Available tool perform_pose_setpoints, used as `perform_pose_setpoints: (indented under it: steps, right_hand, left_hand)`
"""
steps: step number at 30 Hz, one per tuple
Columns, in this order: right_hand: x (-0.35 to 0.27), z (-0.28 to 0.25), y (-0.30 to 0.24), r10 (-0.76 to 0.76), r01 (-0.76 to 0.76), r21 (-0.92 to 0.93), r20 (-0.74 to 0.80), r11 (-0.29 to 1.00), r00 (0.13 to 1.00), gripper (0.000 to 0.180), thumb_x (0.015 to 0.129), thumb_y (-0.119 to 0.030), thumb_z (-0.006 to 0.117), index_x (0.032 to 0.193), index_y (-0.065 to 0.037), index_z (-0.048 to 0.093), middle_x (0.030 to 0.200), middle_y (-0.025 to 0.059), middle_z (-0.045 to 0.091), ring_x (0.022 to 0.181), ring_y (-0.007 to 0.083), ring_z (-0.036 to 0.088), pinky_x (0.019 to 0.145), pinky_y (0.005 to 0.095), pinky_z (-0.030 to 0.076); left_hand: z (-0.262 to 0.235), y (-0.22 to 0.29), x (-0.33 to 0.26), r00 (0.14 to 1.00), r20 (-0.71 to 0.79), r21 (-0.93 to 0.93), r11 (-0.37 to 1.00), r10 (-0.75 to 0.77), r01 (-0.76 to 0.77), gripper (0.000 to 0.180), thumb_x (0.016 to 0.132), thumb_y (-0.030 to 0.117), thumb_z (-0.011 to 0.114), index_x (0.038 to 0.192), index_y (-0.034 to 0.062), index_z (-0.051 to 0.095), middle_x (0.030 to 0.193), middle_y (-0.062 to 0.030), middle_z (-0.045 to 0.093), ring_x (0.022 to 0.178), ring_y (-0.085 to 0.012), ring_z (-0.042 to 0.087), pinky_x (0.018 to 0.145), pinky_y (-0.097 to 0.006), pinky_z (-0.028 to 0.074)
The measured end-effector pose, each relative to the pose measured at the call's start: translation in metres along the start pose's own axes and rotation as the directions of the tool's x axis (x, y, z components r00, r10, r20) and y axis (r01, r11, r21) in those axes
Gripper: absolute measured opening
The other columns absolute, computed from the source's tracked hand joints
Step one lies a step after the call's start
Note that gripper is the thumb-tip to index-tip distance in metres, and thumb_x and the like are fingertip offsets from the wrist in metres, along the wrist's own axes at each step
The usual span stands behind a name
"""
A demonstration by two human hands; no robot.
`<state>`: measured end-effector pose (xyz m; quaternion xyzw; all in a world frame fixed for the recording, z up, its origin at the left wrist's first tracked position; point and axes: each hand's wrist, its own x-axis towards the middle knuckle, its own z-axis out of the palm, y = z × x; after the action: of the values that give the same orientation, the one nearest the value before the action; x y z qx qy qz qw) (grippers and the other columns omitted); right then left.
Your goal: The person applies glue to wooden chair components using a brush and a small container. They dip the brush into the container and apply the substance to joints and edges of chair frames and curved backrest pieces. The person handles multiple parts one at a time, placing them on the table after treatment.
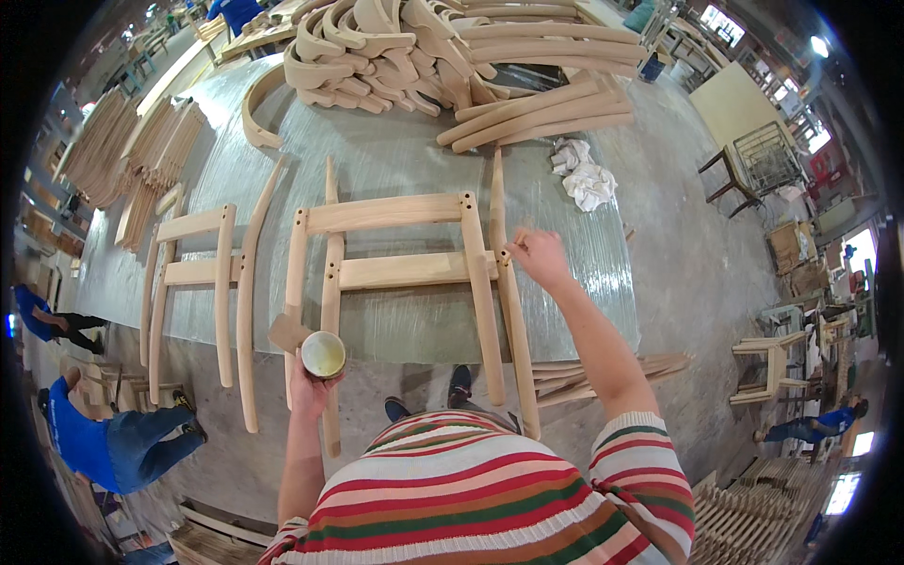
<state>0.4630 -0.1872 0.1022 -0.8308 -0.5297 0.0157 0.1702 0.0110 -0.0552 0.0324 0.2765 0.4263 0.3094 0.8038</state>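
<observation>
Single view: the left head-worn fisheye is looking down and forward, sitting close above the striped sweater [452, 490] at the near edge. It is spanning the worktop [414, 160] at middle range and the floor [697, 254] to left and right, bending straight edges toward a dark round rim.

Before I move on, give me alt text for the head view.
A person's right hand is at a joint of a wooden frame; the left hand holds a cup with yellowish contents. Curved wooden parts are piled farther back.
</observation>
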Motion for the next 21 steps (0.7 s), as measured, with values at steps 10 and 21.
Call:
perform_pose_setpoints:
  steps: [10,21]
  right_hand:
    - [-0.015,-0.011,0.017,0.157,-0.108,0.499,-0.057,0.860,0.986,0.014,0.081,-0.020,0.061,0.082,-0.007,0.056,0.068,0.0085,0.061,0.063,0.0216,0.061,0.059,0.0334,0.046]
    - [-0.056,0.040,0.055,0.626,-0.341,0.939,0.288,-0.037,0.725,0.014,0.083,-0.021,0.063,0.082,-0.010,0.056,0.071,0.0030,0.063,0.064,0.0117,0.059,0.057,0.0252,0.042]
  left_hand:
    - [-0.001,0.002,-0.002,0.999,0.039,-0.018,1.000,-0.022,0.022,0.050,0.097,0.046,0.030,0.126,0.0085,0.046,0.113,-0.0131,0.060,0.094,-0.0266,0.064,0.073,-0.042,0.057]
    - [-0.006,0.005,0.001,0.997,0.028,0.025,0.998,-0.065,0.065,0.051,0.095,0.049,0.034,0.125,0.0089,0.048,0.110,-0.0127,0.061,0.089,-0.0279,0.064,0.071,-0.043,0.056]
